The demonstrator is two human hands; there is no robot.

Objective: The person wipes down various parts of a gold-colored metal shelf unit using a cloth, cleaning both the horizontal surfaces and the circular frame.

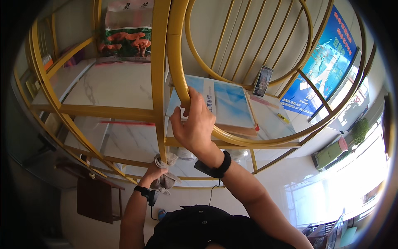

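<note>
My right hand (196, 121) is on the curved gold metal ring (178, 53) of a shelf unit, its fingers curled over the tube. Lower and to the left, my left hand (153, 173) grips a grey cloth (166, 180), which is bunched around a gold upright post (158, 93). On the marbled shelf behind the ring lies a large blue and white box or book (230, 102). A phone (263, 81) leans upright against the round barred frame behind it. Both wrists wear black bands with small devices.
A printed bag (127, 34) stands on the upper left shelf. A yellow marker or small tube (283, 118) lies at the shelf's right. Below left is a dark brown chair (93, 199). A green planter (331, 152) and a blue poster (323, 65) are at the right.
</note>
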